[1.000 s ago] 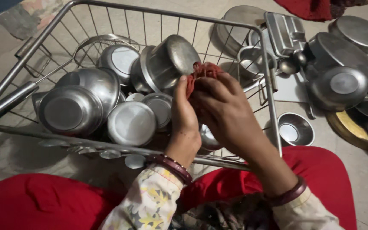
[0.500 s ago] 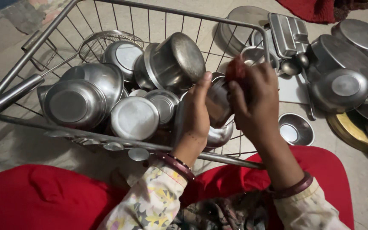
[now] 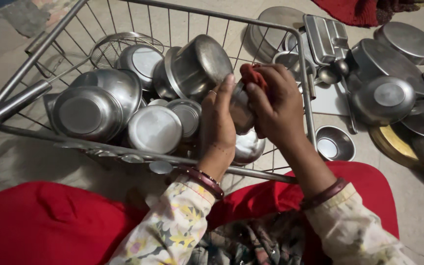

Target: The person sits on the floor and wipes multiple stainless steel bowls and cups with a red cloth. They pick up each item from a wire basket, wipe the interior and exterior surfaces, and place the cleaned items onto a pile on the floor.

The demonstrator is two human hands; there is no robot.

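Gripping a small steel cup (image 3: 241, 110) from its near side, the left hand (image 3: 218, 125) closes around it above the near right corner of the wire basket (image 3: 30, 54); the right hand (image 3: 276, 105) is clenched on a red cloth (image 3: 252, 76) pressed against the cup's top. Most of the cup is hidden between the two palms, so its rim and mouth cannot be made out. Inverted steel bowls (image 3: 87, 115) and a tilted pot (image 3: 195, 66) fill the basket just left of the hands, with a mesh strainer (image 3: 119, 46) behind. The basket's right rail stands between the hands and a small bowl (image 3: 334, 143) on the floor. Further steel vessels (image 3: 384, 100) crowd the right edge, some cut off. Bare floor shows only at far left; red-clad knees (image 3: 50, 221) close the near side.
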